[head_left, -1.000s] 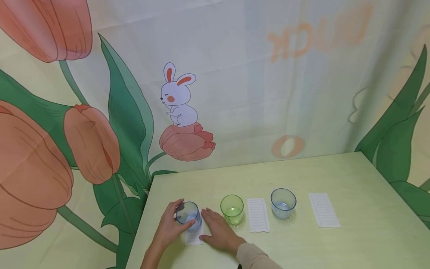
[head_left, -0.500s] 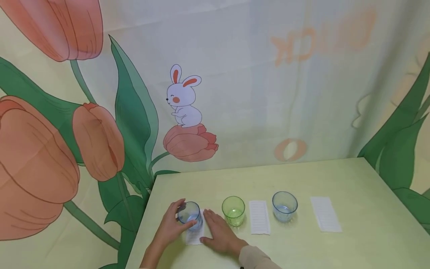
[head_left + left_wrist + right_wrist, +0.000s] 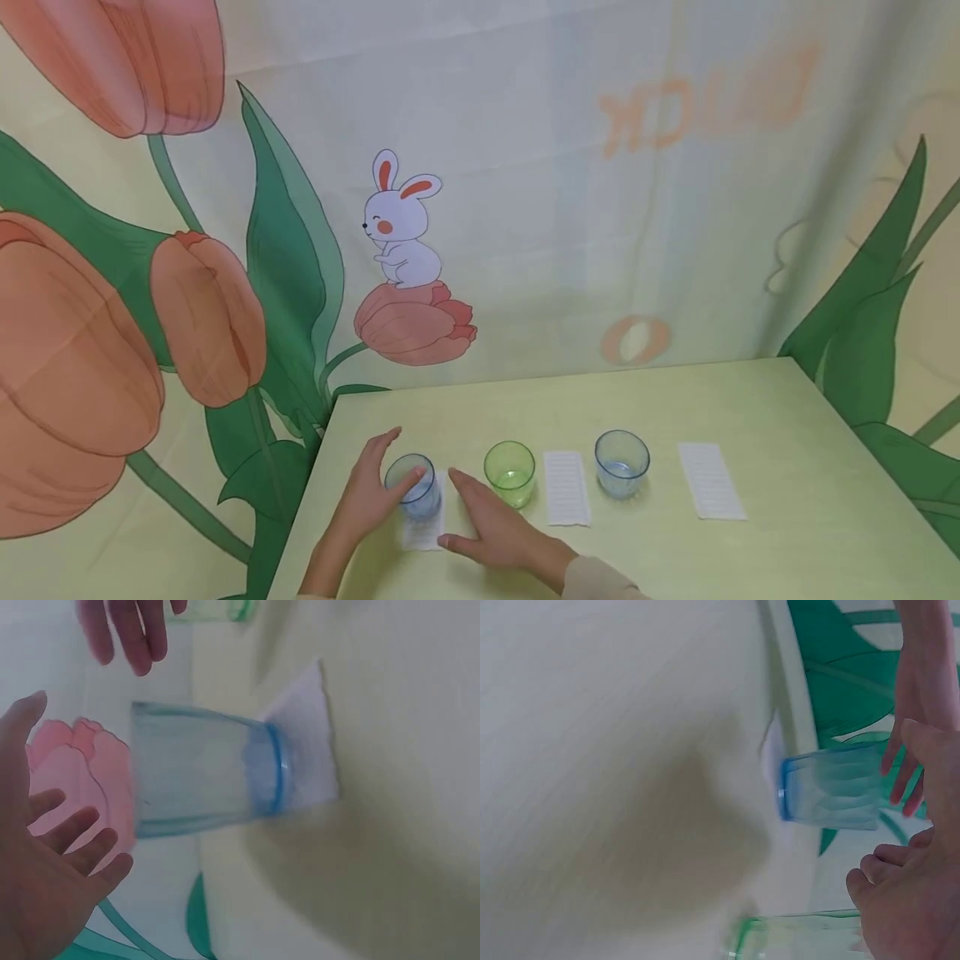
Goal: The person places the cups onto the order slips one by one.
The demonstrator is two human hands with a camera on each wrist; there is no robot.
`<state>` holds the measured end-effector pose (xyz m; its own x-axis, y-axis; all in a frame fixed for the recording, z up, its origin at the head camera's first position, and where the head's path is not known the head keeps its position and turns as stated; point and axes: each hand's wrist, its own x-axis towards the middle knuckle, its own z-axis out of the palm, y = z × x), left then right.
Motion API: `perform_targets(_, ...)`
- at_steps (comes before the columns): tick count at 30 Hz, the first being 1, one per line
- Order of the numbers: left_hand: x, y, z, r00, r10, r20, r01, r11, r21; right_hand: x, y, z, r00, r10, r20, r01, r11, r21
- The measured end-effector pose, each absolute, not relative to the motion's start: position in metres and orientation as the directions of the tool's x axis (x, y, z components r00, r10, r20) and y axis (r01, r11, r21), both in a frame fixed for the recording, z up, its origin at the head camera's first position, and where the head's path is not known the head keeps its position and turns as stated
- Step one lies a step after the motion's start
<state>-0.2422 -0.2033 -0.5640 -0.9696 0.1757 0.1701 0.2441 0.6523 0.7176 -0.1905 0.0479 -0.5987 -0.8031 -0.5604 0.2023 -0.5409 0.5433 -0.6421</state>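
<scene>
A clear blue glass [image 3: 412,492] stands upright on a slip of white lined paper [image 3: 425,533] near the table's left side. Beside it, my left hand [image 3: 367,498] is spread, its thumb over the near side of the rim in the head view. The left wrist view shows a gap between that hand's fingers [image 3: 82,832] and the glass. My right hand [image 3: 498,525] hovers with straight fingers to the right of this glass, in front of a green glass [image 3: 510,479]. In the right wrist view its fingers [image 3: 877,866] hold nothing.
Right of the green glass lies a second paper slip [image 3: 567,490], then another blue glass [image 3: 622,468] and a third slip [image 3: 711,482]. A printed curtain [image 3: 525,208] hangs behind the pale table [image 3: 600,558].
My left hand has let go of the blue glass and its fingers have spread away from it. My right hand has lifted off the paper slip beside that glass. The view has shifted slightly.
</scene>
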Motion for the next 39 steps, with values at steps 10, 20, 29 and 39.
perform_targets(10, -0.235, -0.167, -0.516, -0.925, 0.274, 0.265, 0.381, 0.672, 0.636, -0.168, 0.101, -0.525, -0.799, -0.546, 0.253, -0.566, 0.541, -0.622)
perform_targets(20, -0.223, -0.137, -0.498, -0.813, 0.414, 0.409, 0.565, 0.732, 0.382, -0.169, 0.161, -0.508, -0.816, -0.413, 0.404, -0.577, 0.626, -0.524)
perform_targets(29, -0.222, -0.113, -0.508, -0.780, 0.477, 0.406, 0.612, 0.718, 0.331, -0.175, 0.187, -0.530, -0.828, -0.363, 0.427, -0.547, 0.688, -0.476)
perform_targets(39, -0.221, -0.095, -0.522, -0.784, 0.514, 0.348, 0.615, 0.721, 0.319, -0.177, 0.191, -0.545, -0.829, -0.362, 0.427, -0.542, 0.708, -0.453)
